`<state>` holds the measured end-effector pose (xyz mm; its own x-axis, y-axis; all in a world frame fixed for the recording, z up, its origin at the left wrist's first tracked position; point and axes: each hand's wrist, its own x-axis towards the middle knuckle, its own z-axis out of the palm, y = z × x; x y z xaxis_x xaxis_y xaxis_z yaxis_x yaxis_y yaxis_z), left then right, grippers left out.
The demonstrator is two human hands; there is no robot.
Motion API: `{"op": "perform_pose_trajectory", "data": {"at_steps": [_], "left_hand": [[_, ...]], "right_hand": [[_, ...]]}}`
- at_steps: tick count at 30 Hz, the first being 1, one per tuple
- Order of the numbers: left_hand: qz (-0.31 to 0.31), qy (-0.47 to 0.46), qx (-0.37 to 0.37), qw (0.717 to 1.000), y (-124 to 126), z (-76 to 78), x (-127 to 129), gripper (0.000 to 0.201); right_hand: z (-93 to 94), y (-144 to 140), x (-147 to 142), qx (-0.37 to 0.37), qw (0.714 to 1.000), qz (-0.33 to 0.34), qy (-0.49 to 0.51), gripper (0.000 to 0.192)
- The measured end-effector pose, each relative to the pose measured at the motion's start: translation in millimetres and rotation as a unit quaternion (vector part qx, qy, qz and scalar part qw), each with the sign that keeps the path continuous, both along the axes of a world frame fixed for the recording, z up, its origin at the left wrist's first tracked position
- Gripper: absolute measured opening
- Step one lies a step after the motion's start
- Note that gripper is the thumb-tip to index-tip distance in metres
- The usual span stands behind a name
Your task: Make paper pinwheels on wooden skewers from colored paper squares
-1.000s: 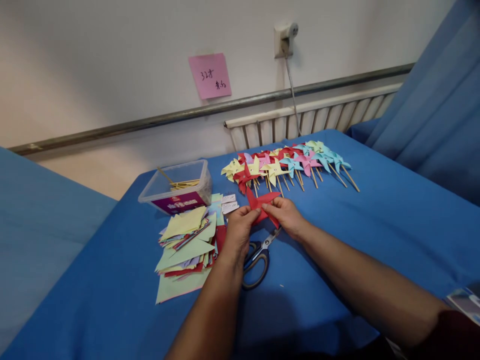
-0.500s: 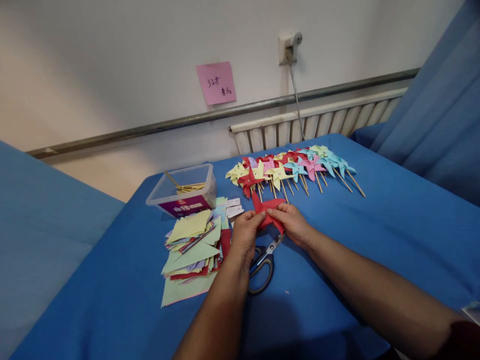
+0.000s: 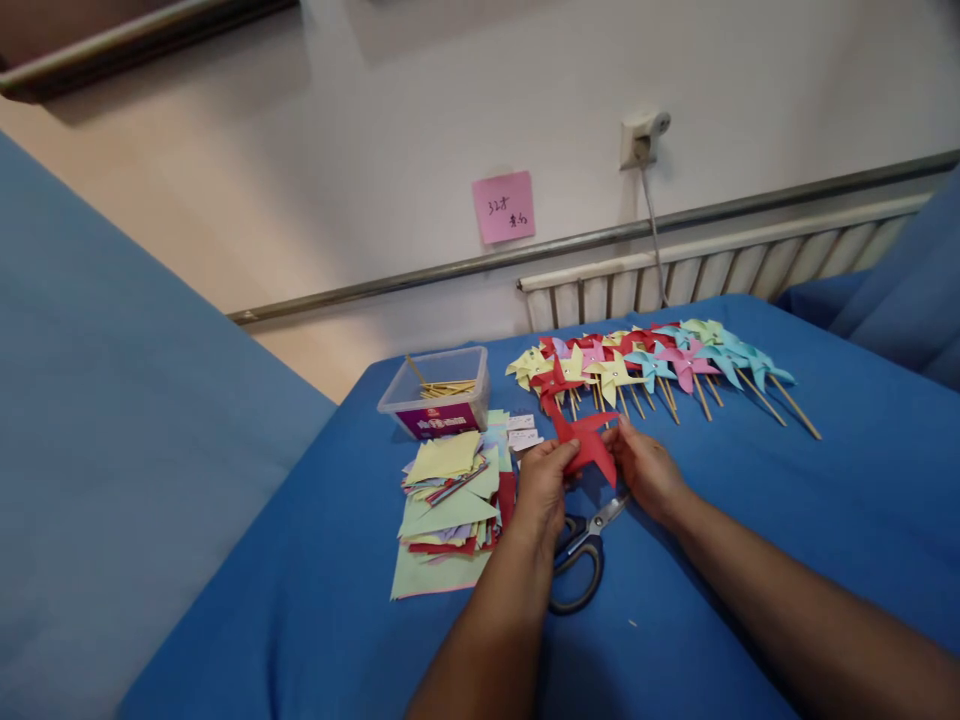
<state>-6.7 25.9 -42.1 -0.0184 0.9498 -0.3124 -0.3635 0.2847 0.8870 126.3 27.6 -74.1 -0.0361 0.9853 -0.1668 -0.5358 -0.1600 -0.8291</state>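
**A:** What carries everything?

**B:** One worktop (image 3: pixel 750 520) under a blue cloth. Its far edge meets one white radiator (image 3: pixel 720 265) on the wall, which also has one pink note (image 3: pixel 504 206) and one socket (image 3: pixel 639 138) on it.

**A:** And on the cloth, biggest first?

**B:** One row of finished pinwheels (image 3: pixel 645 362) on wooden sticks lies along the far edge. The count is unsure because they overlap, perhaps fifteen, in yellow, red, pink, blue and green. Near the left edge lies one loose heap of paper squares (image 3: pixel 448 500), too many to count. Behind it, by the far left corner, stands one clear plastic tub (image 3: pixel 437 390) holding a bundle of sticks. One pair of scissors (image 3: pixel 585 555) with dark handles lies toward the middle of the near side, blades pointing to the far edge. Two small white slips (image 3: pixel 522 431) lie between the tub and the pinwheel row.

**A:** The hands?

**B:** Two, both on one red pinwheel piece (image 3: pixel 587 443), held just above the cloth, in front of the left end of the row and over the scissor tips. The left hand (image 3: pixel 541 485) pinches its left side with fingers curled closed on the paper. The right hand (image 3: pixel 646 468) grips the right side, fingers likewise closed round it.
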Motion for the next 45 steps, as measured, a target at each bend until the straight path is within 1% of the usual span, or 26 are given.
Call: {"op": "perform_pose_trajectory", "data": {"at_steps": [2, 6, 10, 15, 21, 23, 27, 29, 32, 35, 37, 40, 43, 45], "left_hand": [[0.010, -0.023, -0.006, 1.000, 0.3, 2.2, -1.3, 0.026], [0.030, -0.072, -0.021, 0.997, 1.3, 7.1, -2.8, 0.024], [0.038, -0.090, -0.030, 0.995, 1.6, 9.1, -2.2, 0.023], [0.032, -0.109, -0.033, 0.993, 1.8, 7.7, -2.0, 0.021], [0.040, -0.195, -0.090, 0.976, 8.3, 8.5, -5.4, 0.013], [0.040, -0.205, -0.099, 0.973, 9.2, 8.7, -5.2, 0.013], [0.031, -0.202, -0.099, 0.974, 4.0, 5.7, 0.0, 0.016], [0.015, -0.200, -0.092, 0.975, -0.6, 2.8, 4.0, 0.017], [-0.012, -0.198, -0.084, 0.976, -6.2, -1.9, 9.4, 0.022], [-0.025, -0.190, -0.078, 0.978, -8.5, -5.6, 12.5, 0.024], [-0.032, -0.175, -0.067, 0.982, -8.4, -6.8, 13.1, 0.025], [-0.028, -0.146, -0.049, 0.988, -6.7, -6.9, 12.7, 0.023], [-0.014, -0.115, -0.038, 0.993, -4.8, -6.1, 12.4, 0.022], [-0.014, -0.095, -0.032, 0.995, -4.1, -5.8, 13.2, 0.023]], "right_hand": [[-0.7, 1.0, 1.8, -0.008, 1.000, -0.009, -0.001, 0.049], [-0.4, 3.0, 5.1, 0.000, 0.999, -0.036, -0.011, 0.047], [0.5, 5.1, 7.8, 0.008, 0.998, -0.057, -0.023, 0.045], [-2.7, 7.5, 10.4, 0.006, 0.997, -0.061, -0.036, 0.046], [-6.2, 11.0, 10.5, -0.002, 0.997, -0.064, -0.048, 0.043], [-5.5, 11.3, 10.6, 0.000, 0.996, -0.066, -0.052, 0.042], [-3.1, 10.9, 16.1, 0.002, 0.995, -0.076, -0.062, 0.039], [-3.7, 11.9, 21.6, 0.013, 0.994, -0.093, -0.057, 0.035], [-8.3, 16.0, 29.9, 0.004, 0.991, -0.124, -0.048, 0.031], [-12.9, 19.8, 34.0, -0.009, 0.990, -0.132, -0.047, 0.029], [-12.8, 20.1, 33.5, -0.006, 0.991, -0.122, -0.050, 0.029], [-6.8, 16.8, 28.8, 0.005, 0.993, -0.104, -0.054, 0.034], [1.2, 10.8, 21.2, 0.046, 0.995, -0.076, -0.048, 0.040], [4.8, 6.7, 15.9, 0.075, 0.994, -0.055, -0.054, 0.037]]}}
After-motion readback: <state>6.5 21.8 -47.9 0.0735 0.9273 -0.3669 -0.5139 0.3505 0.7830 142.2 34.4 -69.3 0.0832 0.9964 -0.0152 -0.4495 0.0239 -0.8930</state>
